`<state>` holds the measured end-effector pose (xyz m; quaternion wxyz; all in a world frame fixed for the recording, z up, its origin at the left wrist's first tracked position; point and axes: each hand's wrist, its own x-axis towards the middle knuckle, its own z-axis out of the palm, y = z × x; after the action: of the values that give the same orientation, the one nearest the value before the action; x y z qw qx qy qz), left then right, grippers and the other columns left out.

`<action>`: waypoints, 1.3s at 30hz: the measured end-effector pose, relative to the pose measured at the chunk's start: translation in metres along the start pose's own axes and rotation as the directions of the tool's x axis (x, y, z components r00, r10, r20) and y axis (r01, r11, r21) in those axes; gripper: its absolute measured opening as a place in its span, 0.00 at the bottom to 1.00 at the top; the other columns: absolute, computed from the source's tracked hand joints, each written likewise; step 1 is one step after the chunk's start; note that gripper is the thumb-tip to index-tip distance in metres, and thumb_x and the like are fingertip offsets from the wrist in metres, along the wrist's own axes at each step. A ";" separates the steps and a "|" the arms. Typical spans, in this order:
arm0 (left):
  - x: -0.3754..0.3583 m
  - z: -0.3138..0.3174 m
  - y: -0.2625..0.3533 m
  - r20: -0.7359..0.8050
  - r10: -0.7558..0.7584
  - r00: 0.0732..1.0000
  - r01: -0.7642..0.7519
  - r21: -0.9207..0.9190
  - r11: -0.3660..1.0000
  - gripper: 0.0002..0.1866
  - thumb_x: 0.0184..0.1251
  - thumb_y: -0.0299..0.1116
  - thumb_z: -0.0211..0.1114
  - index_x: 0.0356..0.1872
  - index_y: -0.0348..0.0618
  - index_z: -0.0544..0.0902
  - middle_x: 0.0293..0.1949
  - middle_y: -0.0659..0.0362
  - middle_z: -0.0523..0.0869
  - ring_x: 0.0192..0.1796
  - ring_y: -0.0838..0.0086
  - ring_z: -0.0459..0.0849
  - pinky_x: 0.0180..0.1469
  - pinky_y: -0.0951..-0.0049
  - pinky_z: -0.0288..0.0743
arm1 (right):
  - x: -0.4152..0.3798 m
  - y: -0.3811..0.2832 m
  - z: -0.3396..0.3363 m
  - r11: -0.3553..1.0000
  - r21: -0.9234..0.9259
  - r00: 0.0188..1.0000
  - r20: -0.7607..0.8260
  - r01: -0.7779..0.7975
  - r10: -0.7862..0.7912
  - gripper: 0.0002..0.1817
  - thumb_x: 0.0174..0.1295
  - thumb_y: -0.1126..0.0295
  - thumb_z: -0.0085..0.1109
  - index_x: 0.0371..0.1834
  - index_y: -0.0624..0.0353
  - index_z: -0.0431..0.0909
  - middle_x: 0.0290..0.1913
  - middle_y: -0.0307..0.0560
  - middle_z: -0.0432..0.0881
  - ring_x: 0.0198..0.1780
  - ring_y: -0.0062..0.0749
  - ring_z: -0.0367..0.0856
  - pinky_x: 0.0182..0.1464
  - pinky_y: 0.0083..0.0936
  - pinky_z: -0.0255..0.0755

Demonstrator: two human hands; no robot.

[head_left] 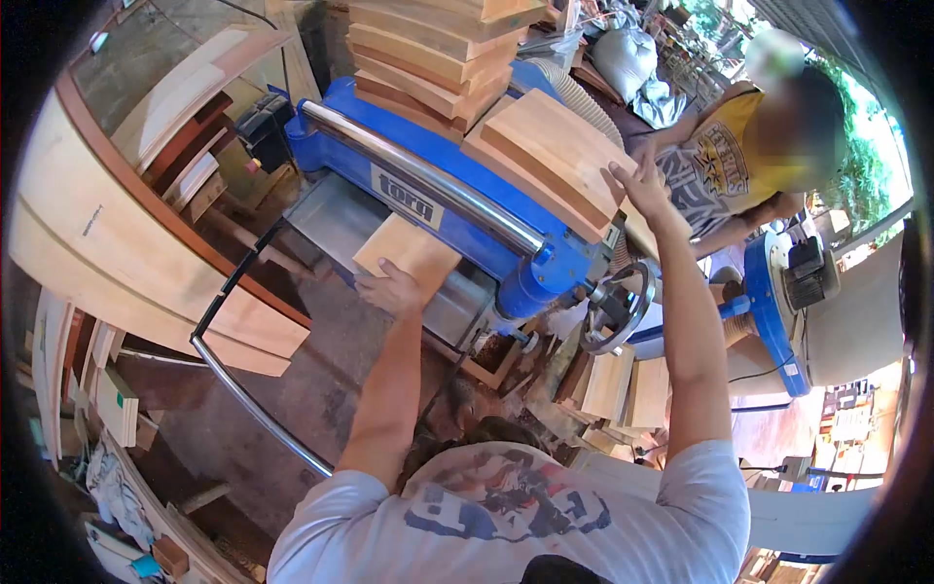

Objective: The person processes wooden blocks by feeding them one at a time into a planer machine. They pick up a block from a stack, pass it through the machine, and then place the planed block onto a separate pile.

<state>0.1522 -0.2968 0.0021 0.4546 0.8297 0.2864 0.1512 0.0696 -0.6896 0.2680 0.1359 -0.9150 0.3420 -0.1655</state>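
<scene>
My left hand [391, 289] lies on the near end of a light wooden board [413, 251], which sits on the metal bed of a blue planer [477, 204] with its far end under the machine's front. My right hand [642, 187] is raised at the right, its fingers on the right end of a board [559, 146] stacked on top of the machine. Its thumb and fingers are apart at the board's edge. A taller pile of boards [433, 49] stands beside that stack.
A person in a yellow and grey shirt [725, 156] stands at the right, a hand near the stacked boards. A handwheel [620, 307] juts from the planer's right side. Large curved wooden panels [126, 243] stand at the left, near a bent metal bar [263, 414].
</scene>
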 end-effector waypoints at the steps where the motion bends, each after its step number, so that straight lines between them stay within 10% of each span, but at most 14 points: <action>1: -0.004 -0.003 0.006 0.005 -0.012 1.000 0.012 0.030 0.999 0.47 0.75 0.59 0.48 0.74 0.20 0.52 0.71 0.31 0.61 0.73 0.38 0.61 0.73 0.45 0.57 | 0.019 0.020 0.016 0.995 -0.090 0.993 -0.109 0.038 -0.048 0.60 0.52 0.34 0.69 0.71 0.79 0.58 0.67 0.73 0.71 0.69 0.58 0.71 0.71 0.42 0.63; 4: -0.010 0.018 -0.015 -0.083 0.025 0.996 -0.025 -0.004 1.000 0.45 0.74 0.58 0.52 0.73 0.22 0.55 0.69 0.32 0.64 0.70 0.40 0.64 0.72 0.47 0.59 | 0.020 0.018 0.002 0.877 0.480 0.934 0.314 -0.001 -0.171 0.59 0.51 0.39 0.74 0.71 0.79 0.59 0.65 0.72 0.73 0.66 0.56 0.74 0.69 0.39 0.67; 9: -0.064 -0.076 -0.003 0.397 0.187 0.899 0.091 -0.585 0.806 0.36 0.72 0.46 0.62 0.69 0.28 0.63 0.65 0.37 0.66 0.62 0.50 0.70 0.67 0.54 0.66 | -0.020 0.006 -0.021 0.962 0.247 0.981 0.127 0.115 -0.150 0.38 0.52 0.42 0.75 0.44 0.72 0.80 0.32 0.48 0.83 0.35 0.33 0.82 0.40 0.32 0.76; 12: -0.136 -0.110 0.062 0.328 0.468 0.821 0.022 -0.837 0.547 0.29 0.72 0.38 0.63 0.66 0.28 0.68 0.61 0.43 0.72 0.63 0.57 0.72 0.65 0.56 0.70 | -0.016 0.030 -0.001 0.976 0.196 0.955 0.256 0.098 -0.147 0.39 0.51 0.41 0.75 0.45 0.73 0.79 0.33 0.50 0.84 0.32 0.32 0.82 0.36 0.29 0.76; 14: -0.145 -0.134 0.117 0.312 0.684 0.659 -0.155 -0.834 0.530 0.28 0.72 0.31 0.61 0.68 0.29 0.66 0.66 0.46 0.70 0.67 0.61 0.72 0.67 0.61 0.70 | -0.054 -0.009 -0.021 0.920 0.387 0.930 0.359 -0.068 -0.082 0.37 0.53 0.43 0.74 0.46 0.72 0.79 0.35 0.50 0.85 0.30 0.31 0.83 0.30 0.27 0.76; 21: -0.106 -0.109 0.194 0.567 0.655 0.500 -0.042 -0.739 0.672 0.33 0.72 0.40 0.64 0.69 0.26 0.66 0.64 0.39 0.76 0.60 0.58 0.81 0.59 0.67 0.77 | -0.038 0.030 0.018 0.633 0.635 0.848 0.526 -0.443 0.066 0.24 0.58 0.54 0.71 0.49 0.60 0.80 0.38 0.46 0.85 0.30 0.30 0.84 0.26 0.25 0.77; 30: -0.136 -0.185 0.139 0.795 0.494 0.353 0.557 -0.602 0.572 0.36 0.76 0.42 0.57 0.74 0.28 0.55 0.66 0.40 0.74 0.63 0.55 0.80 0.63 0.58 0.77 | -0.099 -0.048 -0.066 0.150 0.807 0.813 0.582 -0.572 -0.028 0.17 0.60 0.58 0.63 0.44 0.59 0.77 0.31 0.42 0.80 0.25 0.30 0.80 0.23 0.25 0.84; 34: -0.151 -0.202 0.118 0.664 0.541 0.516 0.545 -0.741 0.391 0.30 0.79 0.43 0.54 0.70 0.29 0.62 0.62 0.42 0.78 0.58 0.56 0.83 0.60 0.59 0.79 | -0.213 -0.093 -0.047 -0.009 0.857 0.855 0.513 -0.515 -0.073 0.12 0.64 0.63 0.59 0.44 0.59 0.77 0.35 0.45 0.82 0.31 0.32 0.83 0.28 0.30 0.85; 37: -0.123 -0.220 0.082 0.718 0.474 0.510 0.683 -0.673 0.285 0.34 0.73 0.46 0.64 0.68 0.31 0.67 0.59 0.44 0.80 0.57 0.61 0.84 0.62 0.62 0.78 | -0.313 -0.114 0.009 0.201 0.876 0.830 0.480 -0.438 -0.284 0.19 0.66 0.68 0.59 0.56 0.65 0.74 0.49 0.50 0.81 0.46 0.39 0.82 0.51 0.34 0.80; 38: -0.124 -0.245 0.087 0.685 0.192 0.703 0.579 -0.708 0.406 0.27 0.74 0.43 0.64 0.65 0.34 0.72 0.56 0.46 0.82 0.55 0.62 0.85 0.59 0.60 0.81 | -0.346 -0.131 0.017 0.340 0.897 0.858 0.396 -0.284 -0.328 0.21 0.67 0.68 0.60 0.60 0.66 0.73 0.53 0.53 0.82 0.52 0.42 0.83 0.56 0.35 0.77; 39: -0.108 -0.250 0.054 0.692 0.245 0.679 0.606 -0.717 0.345 0.26 0.75 0.40 0.62 0.66 0.34 0.71 0.57 0.45 0.81 0.55 0.60 0.85 0.55 0.56 0.83 | -0.367 -0.130 0.035 0.332 0.907 0.783 0.397 -0.258 -0.478 0.25 0.66 0.67 0.62 0.63 0.68 0.71 0.56 0.56 0.81 0.56 0.44 0.81 0.57 0.35 0.76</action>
<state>-0.0430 -0.2186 0.1838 0.9216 0.3703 0.0535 -0.1028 -0.1020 -0.3434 0.2062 0.7242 -0.6868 0.0511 -0.0367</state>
